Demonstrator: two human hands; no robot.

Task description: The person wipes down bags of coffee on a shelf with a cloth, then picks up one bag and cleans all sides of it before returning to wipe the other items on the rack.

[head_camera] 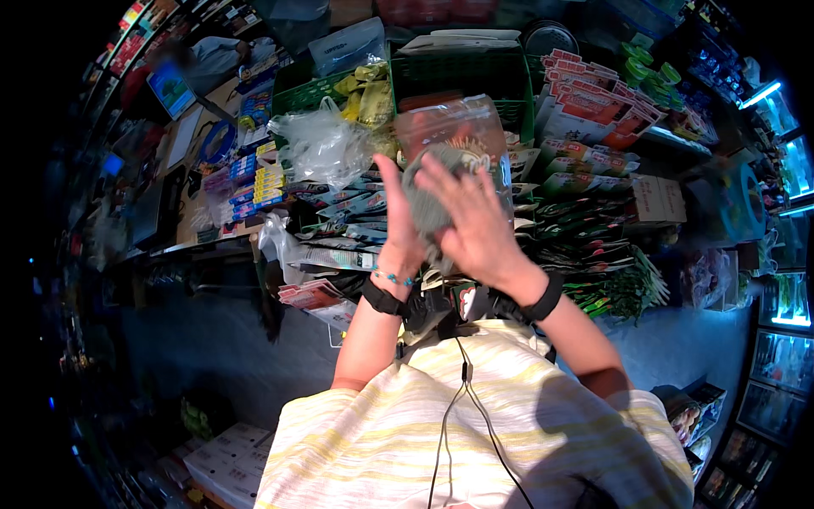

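A bunched grey cloth is pressed between my two hands. My left hand stands edge-on at the cloth's left side, thumb pointing up and away; its other fingers are hidden. My right hand lies over the cloth from the right with its fingers spread, slightly blurred. Just beyond the fingers is a clear plastic pouch with printing on it, partly covered by the cloth and hand. Whether either hand touches this pouch, I cannot tell.
Beyond my hands stands a green plastic crate. Left of it are crumpled clear plastic bags and yellow packages. Red-and-white packets and bundled leafy greens are on the right. A person is at the far left, near a monitor.
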